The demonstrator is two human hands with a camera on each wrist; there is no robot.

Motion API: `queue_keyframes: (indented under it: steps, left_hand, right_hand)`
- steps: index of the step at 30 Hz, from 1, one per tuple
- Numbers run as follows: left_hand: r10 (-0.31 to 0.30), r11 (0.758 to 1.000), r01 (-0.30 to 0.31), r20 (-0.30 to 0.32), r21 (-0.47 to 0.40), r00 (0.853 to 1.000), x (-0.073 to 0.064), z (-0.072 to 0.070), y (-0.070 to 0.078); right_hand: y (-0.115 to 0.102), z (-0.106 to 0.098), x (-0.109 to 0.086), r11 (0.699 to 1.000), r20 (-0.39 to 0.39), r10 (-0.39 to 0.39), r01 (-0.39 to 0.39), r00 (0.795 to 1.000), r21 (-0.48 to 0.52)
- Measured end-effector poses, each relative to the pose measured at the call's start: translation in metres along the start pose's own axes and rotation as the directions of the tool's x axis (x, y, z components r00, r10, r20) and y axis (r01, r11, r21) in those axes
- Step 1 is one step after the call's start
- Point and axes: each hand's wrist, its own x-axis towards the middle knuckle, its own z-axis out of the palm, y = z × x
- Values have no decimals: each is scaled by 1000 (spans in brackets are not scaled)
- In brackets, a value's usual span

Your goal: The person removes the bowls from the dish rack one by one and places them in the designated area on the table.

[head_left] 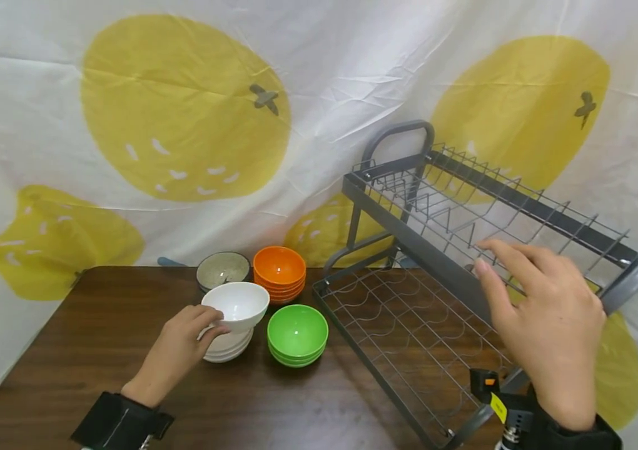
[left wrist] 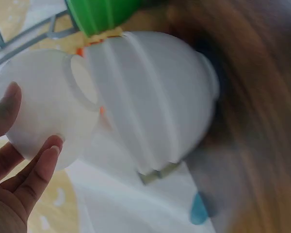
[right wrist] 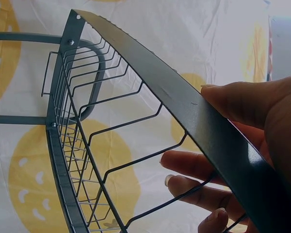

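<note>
My left hand [head_left: 188, 334] pinches the rim of a white bowl [head_left: 240, 301], thumb on one side and fingers on the other. That bowl is tilted and held over a stack of white bowls [left wrist: 150, 97]. My right hand [head_left: 550, 319] is at the upper shelf of a grey two-tier dish rack [head_left: 403, 234], beside its front bar [right wrist: 199, 111]. Its thumb and fingers are spread apart with nothing between them in the head view. In the right wrist view, the bar partly hides the fingers.
A green bowl stack [head_left: 298, 334] stands between the white stack and the rack. Behind are orange bowls [head_left: 279, 269] and grey bowls with dark rims [head_left: 222, 269]. All stand on a dark wooden table [head_left: 99, 337], backed by a white cloth [head_left: 330, 75] with yellow fruit prints.
</note>
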Motion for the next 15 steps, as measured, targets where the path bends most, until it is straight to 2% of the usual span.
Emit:
queue_keyframes:
  steps: [4, 7, 15]
  left_hand:
    - [12, 1000, -12, -10, 17, 1000, -13, 0, -8]
    - [7, 999, -7, 9, 35, 1000, -22, 2, -13]
    - [-70, 995, 63, 81, 83, 994, -40, 10, -25]
  right_hand:
    - [0, 0, 0, 1000, -4, -3, 3, 1000, -1]
    - [-1, 0, -1, 1000, -7, -5, 5, 1000, 0]
    - [0, 0, -1, 1000, 1, -17, 17, 1000, -11]
